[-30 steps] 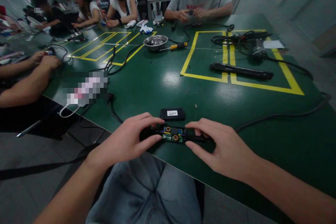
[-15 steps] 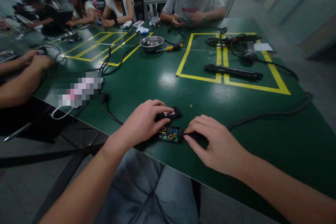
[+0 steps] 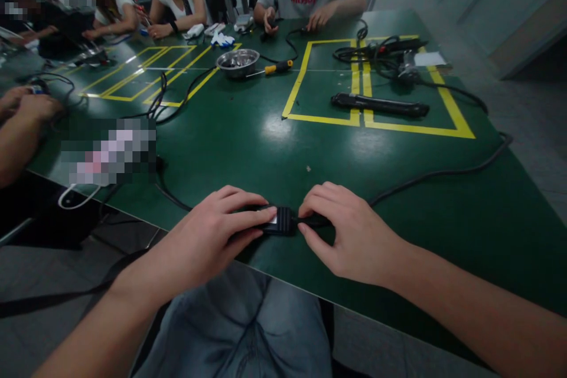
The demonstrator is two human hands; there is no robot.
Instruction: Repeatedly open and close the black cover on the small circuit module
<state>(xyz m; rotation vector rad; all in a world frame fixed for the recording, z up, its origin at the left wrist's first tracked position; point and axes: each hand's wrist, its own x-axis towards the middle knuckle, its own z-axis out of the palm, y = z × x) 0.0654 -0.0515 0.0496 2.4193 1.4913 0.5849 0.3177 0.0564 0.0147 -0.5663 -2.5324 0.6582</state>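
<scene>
A small black plastic case (image 3: 286, 221) with ribbed end and a white label lies near the table's front edge. My left hand (image 3: 221, 221) grips its cover, fingers across the top and thumb along the near side. The circuit board is hidden beneath the cover. At the case's right end, my right hand (image 3: 345, 227) is closed, pinching the black cable (image 3: 425, 180) where it enters the case. From there the cable runs right over the green table. Whether the cover sits fully flush cannot be seen.
Farther back are a metal bowl (image 3: 238, 63), a yellow-black screwdriver (image 3: 278, 67) and a long black tool (image 3: 380, 105) on yellow tape. Coiled cables (image 3: 385, 56) lie at back right. A blurred-out white object (image 3: 113, 153) is at left. Other people sit around the table.
My left hand has brought the cover down onto the open lower housing, hiding the circuit board. My right hand still pinches the cable. The whole view has shifted slightly.
</scene>
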